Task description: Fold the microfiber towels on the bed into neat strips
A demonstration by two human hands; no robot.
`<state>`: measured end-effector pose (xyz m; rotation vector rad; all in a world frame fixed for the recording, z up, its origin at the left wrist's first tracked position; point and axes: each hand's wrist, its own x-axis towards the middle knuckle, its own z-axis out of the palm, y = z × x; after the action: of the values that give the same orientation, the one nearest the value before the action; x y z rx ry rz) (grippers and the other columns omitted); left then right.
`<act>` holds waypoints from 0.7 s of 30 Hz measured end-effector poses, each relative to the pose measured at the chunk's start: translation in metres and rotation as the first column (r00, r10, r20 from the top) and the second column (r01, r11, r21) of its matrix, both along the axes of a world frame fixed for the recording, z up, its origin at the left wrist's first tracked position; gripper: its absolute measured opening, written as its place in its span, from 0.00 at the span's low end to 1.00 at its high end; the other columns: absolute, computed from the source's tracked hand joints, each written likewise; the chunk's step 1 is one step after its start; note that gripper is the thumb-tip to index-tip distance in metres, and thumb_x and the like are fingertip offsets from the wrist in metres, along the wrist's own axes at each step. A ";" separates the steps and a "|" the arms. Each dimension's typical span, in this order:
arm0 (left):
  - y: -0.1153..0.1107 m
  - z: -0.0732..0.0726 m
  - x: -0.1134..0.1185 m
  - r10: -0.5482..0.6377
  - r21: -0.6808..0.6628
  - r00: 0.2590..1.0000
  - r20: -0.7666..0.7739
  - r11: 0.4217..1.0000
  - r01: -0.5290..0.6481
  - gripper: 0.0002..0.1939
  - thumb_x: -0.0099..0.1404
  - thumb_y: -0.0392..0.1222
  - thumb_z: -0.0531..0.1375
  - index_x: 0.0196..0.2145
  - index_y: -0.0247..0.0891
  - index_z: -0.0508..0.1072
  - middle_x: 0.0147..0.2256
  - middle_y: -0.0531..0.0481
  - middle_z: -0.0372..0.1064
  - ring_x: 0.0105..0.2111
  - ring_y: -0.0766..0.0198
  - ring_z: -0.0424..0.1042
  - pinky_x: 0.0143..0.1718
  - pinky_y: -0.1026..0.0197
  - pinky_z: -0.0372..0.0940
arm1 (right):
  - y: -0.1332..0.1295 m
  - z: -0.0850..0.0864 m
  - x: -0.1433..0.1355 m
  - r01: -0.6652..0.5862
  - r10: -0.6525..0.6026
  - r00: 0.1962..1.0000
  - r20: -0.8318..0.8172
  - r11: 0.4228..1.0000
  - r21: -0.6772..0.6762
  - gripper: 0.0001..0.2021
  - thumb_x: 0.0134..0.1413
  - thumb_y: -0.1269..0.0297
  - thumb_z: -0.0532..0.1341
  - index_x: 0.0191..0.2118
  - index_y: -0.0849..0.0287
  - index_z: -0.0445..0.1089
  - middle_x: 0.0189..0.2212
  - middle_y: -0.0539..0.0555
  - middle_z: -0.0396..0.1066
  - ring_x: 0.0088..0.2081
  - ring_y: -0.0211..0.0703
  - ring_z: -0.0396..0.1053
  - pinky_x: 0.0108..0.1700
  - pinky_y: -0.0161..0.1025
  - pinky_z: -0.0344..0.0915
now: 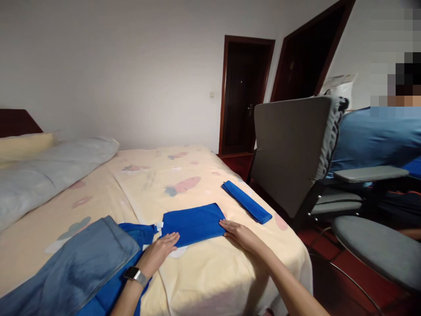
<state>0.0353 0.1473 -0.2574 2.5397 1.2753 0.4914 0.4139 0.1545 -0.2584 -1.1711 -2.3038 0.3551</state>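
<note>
A blue cloth (194,223), folded into a flat rectangle, lies on the bed near its front edge. My left hand (162,250), with a watch at the wrist, rests flat on the cloth's lower left corner, fingers extended. At the cloth's right edge, my right hand (239,232) touches it with its fingertips, fingers stretched out. A narrow folded blue strip (247,202) lies beyond my right hand, apart from the rectangle. Left of my left hand, a grey-blue garment (95,254) lies loosely over another blue cloth (138,232); a small white tag shows beside the rectangle.
The patterned bed sheet (151,175) reaches to a rounded edge at the right. A long grey pillow (66,169) lies at the far left. Past the bed's right side stands a grey chair (292,149), with a person in a blue shirt (384,136) beyond its back.
</note>
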 end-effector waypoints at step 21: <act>0.011 0.003 0.033 -0.090 0.160 0.992 -0.085 0.982 0.103 0.21 0.71 0.42 0.55 0.60 0.48 0.66 0.59 0.51 0.65 0.59 0.58 0.65 0.61 0.52 0.63 | 0.009 -0.008 -0.090 -0.207 0.186 0.975 0.118 0.956 0.207 0.23 0.65 0.67 0.58 0.64 0.57 0.61 0.60 0.58 0.64 0.60 0.47 0.63 0.63 0.45 0.58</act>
<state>0.0683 0.1579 -0.2541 2.7669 1.1743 0.5006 0.3243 0.1635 -0.2663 -0.8712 -2.4787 0.1135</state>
